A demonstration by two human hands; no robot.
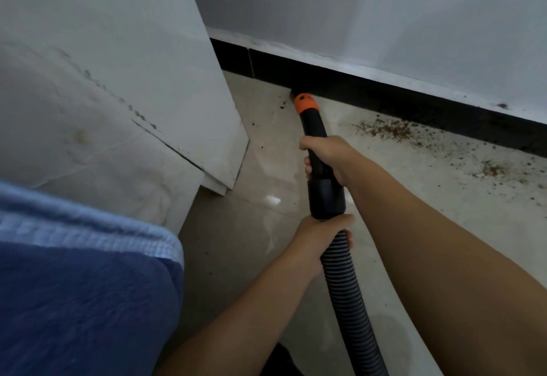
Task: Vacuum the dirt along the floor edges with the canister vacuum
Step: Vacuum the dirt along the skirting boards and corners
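The right hand [324, 156] is wrapped tight around the black tube [314, 133] in the middle of the frame. The left hand [321, 238] grips the bumpy hose [343, 281] just below, likely to steady it. Two hands help aim. The orange tip [305, 102] is pushed against the black strip [384, 91] at the bottom of the wall, where dirt hides. More brown dirt [384, 131] lies to the right, along the strip, not yet cleaned. I see no words or labels anywhere.
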